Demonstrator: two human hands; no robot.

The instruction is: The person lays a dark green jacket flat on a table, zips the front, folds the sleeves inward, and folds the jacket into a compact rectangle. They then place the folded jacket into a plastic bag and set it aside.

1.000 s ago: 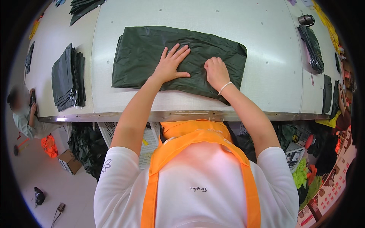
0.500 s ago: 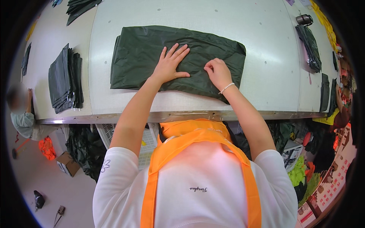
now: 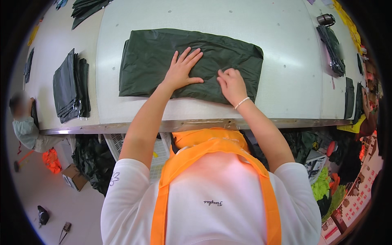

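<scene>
A folded dark green sheet of thin, slightly shiny fabric (image 3: 159,49) lies crosswise on the pale table in front of me. My left hand (image 3: 181,69) rests flat on its middle, fingers spread and holding nothing. Just to the right, my right hand (image 3: 232,85) is closed, its fingers curled together against the upper layer. Whether a bit of fabric is pinched in those fingertips is hidden. Layered edges show at the bundle's left end, and creases run across its top.
The table's metal front edge (image 3: 204,123) runs before me. On the left lies a dark green folded stack (image 3: 67,87); on the right are another stack (image 3: 331,49) and a dark cup (image 3: 326,19). A person (image 3: 24,126) is at the far left.
My right hand has shifted slightly left and toward me. The fabric's near right corner, which hung closer to the table edge, has drawn inward. My left hand stays in place.
</scene>
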